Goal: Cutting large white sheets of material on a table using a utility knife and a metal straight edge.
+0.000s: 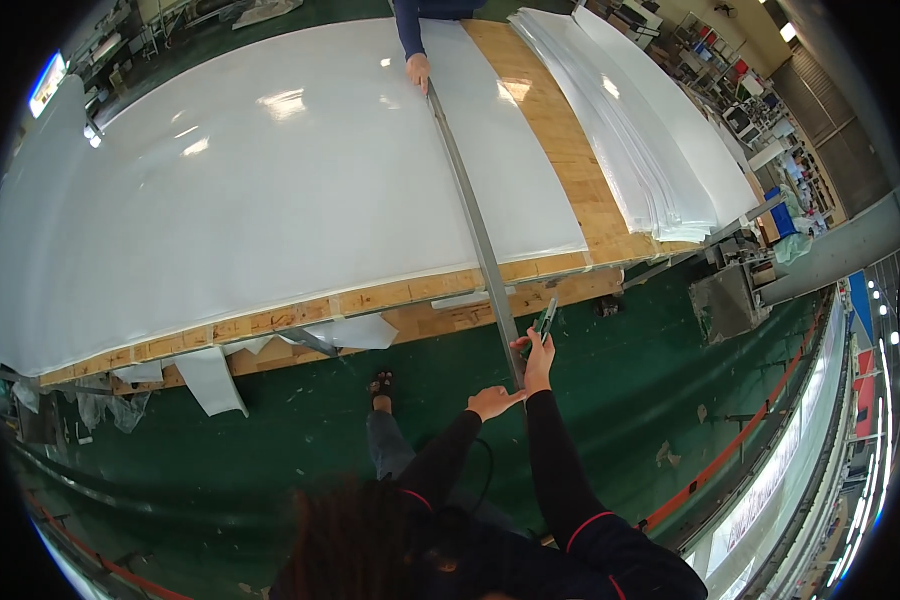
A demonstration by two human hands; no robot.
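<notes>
A long grey metal straightedge [472,215] lies across a large glossy white sheet [270,170] and juts past the table's near edge toward me. My left hand [495,402] is closed at the straightedge's near end. Just right of it, my right hand [538,364] is closed around a utility knife [546,318] with a greenish handle, pointing up and away. Some of its fingers rest against the straightedge. Across the table, a co-worker's hand [418,72] in a dark blue sleeve presses on the far end.
A wooden table [560,130] shows bare between the sheet and a stack of clear-wrapped white sheets [630,130] at the right. White offcuts [210,382] hang below the near edge. The floor [300,440] is green. A grey metal box [732,305] stands past the right corner.
</notes>
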